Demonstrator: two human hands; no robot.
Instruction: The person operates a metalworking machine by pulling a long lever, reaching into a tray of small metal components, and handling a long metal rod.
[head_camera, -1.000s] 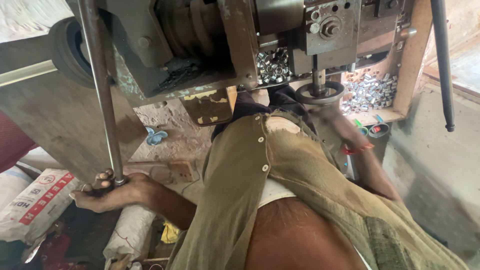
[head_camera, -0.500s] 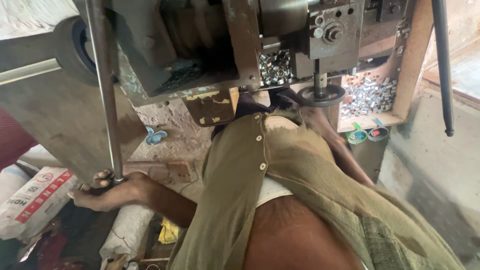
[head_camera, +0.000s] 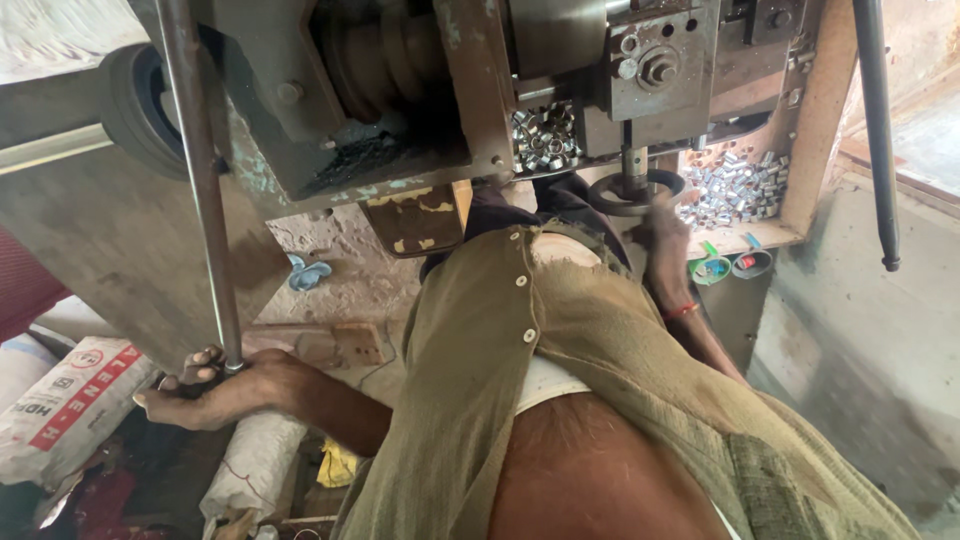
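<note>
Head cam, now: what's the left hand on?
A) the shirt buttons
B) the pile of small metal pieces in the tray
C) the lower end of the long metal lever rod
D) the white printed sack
C: the left hand is wrapped around the bottom of the long metal lever rod, beside the white printed sack; the right hand is up at the press tool by the small metal pieces.

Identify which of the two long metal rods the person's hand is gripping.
The grey rod on the left: the left hand grips its lower end. The dark rod at far right hangs free, untouched.
</note>
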